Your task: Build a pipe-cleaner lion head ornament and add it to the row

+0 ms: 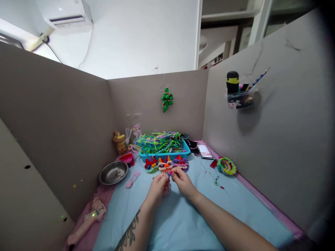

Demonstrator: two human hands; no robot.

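My left hand (158, 185) is closed around a pink, bumpy craft piece (166, 191) that looks twisted from fuzzy pipe cleaner; part of it hangs below the fingers. Between both hands is a small pink-and-blue bit (170, 173), pinched by the fingertips of my right hand (183, 182). Whether the two pieces are joined is hidden by the fingers. Just beyond my hands stand three colourful fuzzy figures: a red-topped one (151, 164), an orange-and-cream one (165, 164) and a purple one (181, 163).
Behind the figures, a blue tray (164, 155) overflows with pipe cleaners (162, 142). At left are a metal bowl (111, 173) with white bits, a pink clip-like piece (133, 179) and a pink glue gun (89, 223). A bright coiled ring bundle (226, 166) lies right, near small scraps (216, 181).
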